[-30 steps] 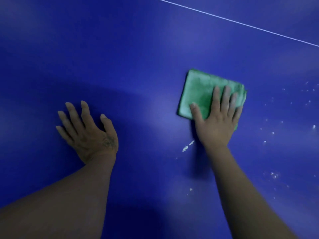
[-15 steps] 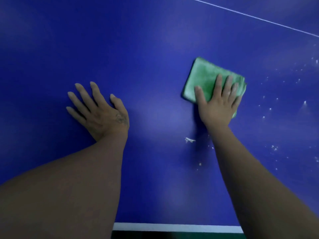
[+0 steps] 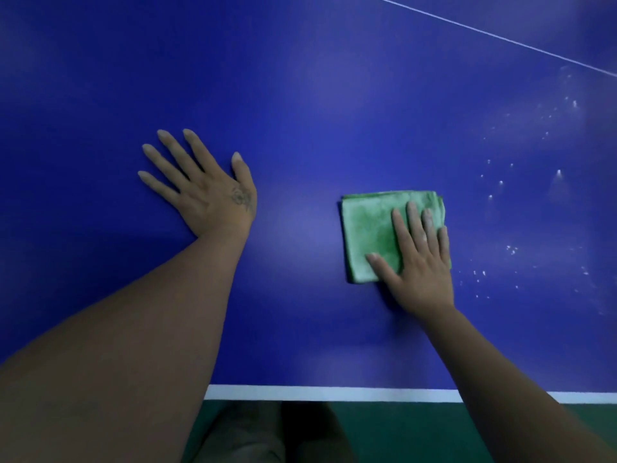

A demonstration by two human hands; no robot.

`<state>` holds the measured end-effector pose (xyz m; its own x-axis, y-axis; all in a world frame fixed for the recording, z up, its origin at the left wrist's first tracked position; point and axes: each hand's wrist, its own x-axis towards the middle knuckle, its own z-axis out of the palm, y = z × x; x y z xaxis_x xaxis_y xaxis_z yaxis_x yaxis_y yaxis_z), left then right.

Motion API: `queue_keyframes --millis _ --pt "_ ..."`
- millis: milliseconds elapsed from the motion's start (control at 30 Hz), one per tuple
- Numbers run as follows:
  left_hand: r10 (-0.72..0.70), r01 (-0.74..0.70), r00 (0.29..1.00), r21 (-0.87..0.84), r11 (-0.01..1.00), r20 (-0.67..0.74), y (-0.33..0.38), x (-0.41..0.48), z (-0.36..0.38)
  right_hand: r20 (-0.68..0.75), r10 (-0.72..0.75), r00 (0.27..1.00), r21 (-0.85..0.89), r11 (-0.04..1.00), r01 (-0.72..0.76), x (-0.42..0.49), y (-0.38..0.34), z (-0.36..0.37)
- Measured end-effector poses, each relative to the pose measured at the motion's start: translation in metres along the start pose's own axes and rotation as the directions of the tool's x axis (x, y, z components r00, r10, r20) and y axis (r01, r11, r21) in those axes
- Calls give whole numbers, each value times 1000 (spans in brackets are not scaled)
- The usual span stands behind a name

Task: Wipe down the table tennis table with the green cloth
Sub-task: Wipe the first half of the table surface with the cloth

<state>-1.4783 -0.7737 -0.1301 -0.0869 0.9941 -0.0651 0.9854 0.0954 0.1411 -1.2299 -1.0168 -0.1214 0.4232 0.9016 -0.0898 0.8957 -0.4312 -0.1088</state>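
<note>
The folded green cloth (image 3: 370, 235) lies flat on the blue desk (image 3: 300, 95). The right hand (image 3: 417, 262) presses it with straight fingers. The left hand (image 3: 203, 185) rests spread on the desk.

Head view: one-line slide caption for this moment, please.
Right hand presses folded green cloth on blue table tennis table; left hand rests flat alongside; white specks at right.

L hand (image 3: 207, 192) flat, fingers (image 3: 178, 151) spread; R hand (image 3: 417, 262) flat, fingers (image 3: 415, 225) straight.

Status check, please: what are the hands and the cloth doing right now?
Left hand flat on blue table. Right hand flat, pressing folded green cloth. White specks unwiped to its right.
</note>
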Motion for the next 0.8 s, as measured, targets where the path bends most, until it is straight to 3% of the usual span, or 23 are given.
queue_keyframes --millis 133,267,367,667,800 --pt "204 -204 979 12 979 4 -24 -48 3 94 84 992 37 995 -88 -11 3 -9" --pt "253 -252 967 -50 966 10 -41 -123 4 80 381 921 150 909 -389 12 -54 -4" --pt "266 -265 964 -45 963 9 -43 -140 7 23 481 876 156 864 -478 35 -94 0" --pt "254 -263 962 -91 961 -97 -41 -138 11 -26 304 952 168 940 -296 81 -171 11" --pt "249 -259 962 -87 962 -111 -38 -138 9 -126 37 991 198 980 -12 55 -142 20"
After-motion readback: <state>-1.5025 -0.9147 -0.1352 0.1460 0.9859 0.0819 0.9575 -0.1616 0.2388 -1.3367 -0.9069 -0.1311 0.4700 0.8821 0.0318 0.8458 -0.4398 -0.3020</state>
